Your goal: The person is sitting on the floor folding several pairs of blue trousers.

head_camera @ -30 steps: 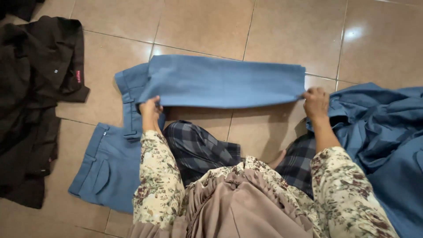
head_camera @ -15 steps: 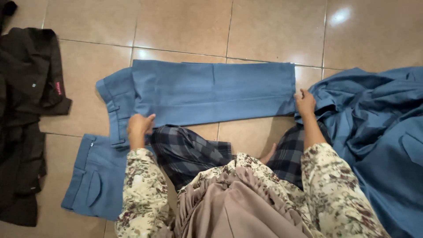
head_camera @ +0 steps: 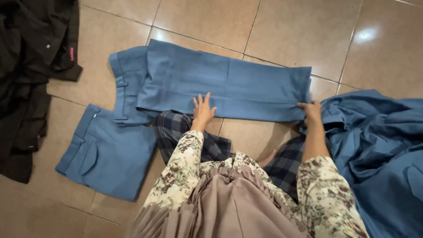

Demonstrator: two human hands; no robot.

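A pair of blue trousers point(head_camera: 229, 83) lies flat across the tan tiled floor, legs folded over to the right, waistband at the left. My left hand point(head_camera: 202, 110) rests flat on the near edge of the trouser leg, fingers spread. At the hem end, my right hand point(head_camera: 311, 112) pinches the lower right corner of the fabric. Both arms wear floral sleeves.
A second folded blue garment point(head_camera: 105, 154) lies at the near left. A heap of blue cloth point(head_camera: 379, 145) is at the right. Black clothing point(head_camera: 26, 75) is piled at the far left. My checked trousers point(head_camera: 189, 136) and pleated beige cloth point(head_camera: 229, 207) fill the foreground.
My left hand left the waistband end and moved right onto the middle of the trouser leg, now lying flat. The trousers now lie spread on the floor. My right hand stays at the hem.
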